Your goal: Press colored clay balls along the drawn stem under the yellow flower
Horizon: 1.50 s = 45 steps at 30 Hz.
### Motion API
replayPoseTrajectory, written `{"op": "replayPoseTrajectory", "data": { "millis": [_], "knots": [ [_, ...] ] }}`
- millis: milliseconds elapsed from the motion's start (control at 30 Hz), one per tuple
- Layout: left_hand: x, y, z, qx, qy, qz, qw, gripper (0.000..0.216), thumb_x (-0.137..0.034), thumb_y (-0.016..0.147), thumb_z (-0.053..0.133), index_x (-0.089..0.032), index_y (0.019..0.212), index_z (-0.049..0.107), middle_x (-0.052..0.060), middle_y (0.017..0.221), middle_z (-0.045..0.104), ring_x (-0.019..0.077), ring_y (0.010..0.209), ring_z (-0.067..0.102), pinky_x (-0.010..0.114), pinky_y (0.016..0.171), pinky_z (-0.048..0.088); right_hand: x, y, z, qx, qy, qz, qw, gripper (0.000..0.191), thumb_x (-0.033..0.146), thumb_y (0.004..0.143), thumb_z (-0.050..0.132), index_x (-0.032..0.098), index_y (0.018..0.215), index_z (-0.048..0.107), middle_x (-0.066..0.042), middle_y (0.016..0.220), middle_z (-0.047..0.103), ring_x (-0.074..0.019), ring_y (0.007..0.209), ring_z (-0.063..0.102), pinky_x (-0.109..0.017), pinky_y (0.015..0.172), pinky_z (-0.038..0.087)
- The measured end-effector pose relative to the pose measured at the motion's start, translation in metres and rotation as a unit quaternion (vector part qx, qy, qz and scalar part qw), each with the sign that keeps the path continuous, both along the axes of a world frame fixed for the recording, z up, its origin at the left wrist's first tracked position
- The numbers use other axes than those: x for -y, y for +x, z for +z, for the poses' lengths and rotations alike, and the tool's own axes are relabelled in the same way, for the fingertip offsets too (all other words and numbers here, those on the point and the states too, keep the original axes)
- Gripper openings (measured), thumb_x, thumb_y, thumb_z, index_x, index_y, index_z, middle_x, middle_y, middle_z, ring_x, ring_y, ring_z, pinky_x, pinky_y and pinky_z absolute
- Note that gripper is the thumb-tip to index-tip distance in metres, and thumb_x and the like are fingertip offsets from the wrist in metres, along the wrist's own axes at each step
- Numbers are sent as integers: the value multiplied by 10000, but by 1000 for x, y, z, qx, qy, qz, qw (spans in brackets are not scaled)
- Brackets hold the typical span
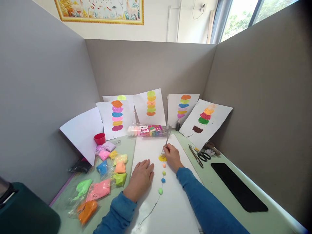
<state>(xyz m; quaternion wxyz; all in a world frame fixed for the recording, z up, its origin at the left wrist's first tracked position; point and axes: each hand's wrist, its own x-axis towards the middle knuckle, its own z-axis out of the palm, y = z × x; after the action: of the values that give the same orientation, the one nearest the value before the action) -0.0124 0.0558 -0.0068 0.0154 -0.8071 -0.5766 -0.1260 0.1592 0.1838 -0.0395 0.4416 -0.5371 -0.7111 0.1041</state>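
A white sheet of paper (170, 201) lies on the desk before me. My left hand (141, 177) rests flat on it, fingers stretched out, holding it down. My right hand (172, 156) is closed on a metal fork (166, 143), whose prongs press into a flattened yellow clay patch (162, 158). Below the patch runs a row of small clay balls (163, 179), orange, green, blue and light green, along a thin drawn line.
Bags of coloured clay (104, 175) lie on the left, by a red cup (99, 138). A clear clay box (148, 130) stands at the back under several finished sheets (149, 105). Scissors (202, 154) and a black pad (237, 190) lie right.
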Motion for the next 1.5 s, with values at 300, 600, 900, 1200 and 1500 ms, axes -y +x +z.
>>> {"op": "replayPoseTrajectory", "data": {
  "millis": [300, 600, 900, 1200, 1500],
  "knots": [
    [0, 0, 0, -3, 0, 3, 1000, 327, -218, 901, 391, -199, 1187, 551, 106, 1328, 523, 244, 1245, 446, 429, 1045, 333, -2, -2, 1, -22, -4, -4, 1000, 181, 313, 797, 463, 206, 699, 573, -16, 691, 601, -171, 699, 518, -258, 641, 342],
    [0, 0, 0, -4, -3, 6, 1000, 330, -227, 905, 385, -204, 1190, 549, 100, 1332, 521, 244, 1249, 444, 430, 1048, 330, -2, 20, 3, -57, -32, 3, 998, 179, 329, 747, 487, 202, 639, 551, -1, 655, 616, -154, 616, 518, -245, 581, 360],
    [1, 1, 1, -3, -3, 3, 1000, 330, -218, 902, 379, -214, 1187, 546, 96, 1337, 516, 241, 1252, 440, 440, 1048, 327, -1, 20, 3, -53, -32, -4, 998, 173, 322, 739, 489, 199, 642, 563, -5, 658, 612, -156, 627, 512, -252, 603, 360],
    [1, 1, 1, -2, -2, 2, 1000, 329, -211, 901, 380, -216, 1188, 542, 93, 1335, 518, 235, 1253, 440, 438, 1051, 326, 1, 18, 2, -67, -47, 28, 996, 158, 304, 720, 485, 197, 616, 534, 6, 633, 616, -143, 581, 512, -244, 569, 368],
    [0, 2, 1, -2, -6, 8, 1000, 345, -221, 907, 378, -192, 1205, 547, 114, 1341, 511, 254, 1256, 437, 440, 1058, 321, 1, 17, 2, -78, -48, 36, 995, 159, 308, 727, 484, 199, 614, 506, 6, 618, 598, -141, 569, 499, -244, 560, 371]
  ]
}}
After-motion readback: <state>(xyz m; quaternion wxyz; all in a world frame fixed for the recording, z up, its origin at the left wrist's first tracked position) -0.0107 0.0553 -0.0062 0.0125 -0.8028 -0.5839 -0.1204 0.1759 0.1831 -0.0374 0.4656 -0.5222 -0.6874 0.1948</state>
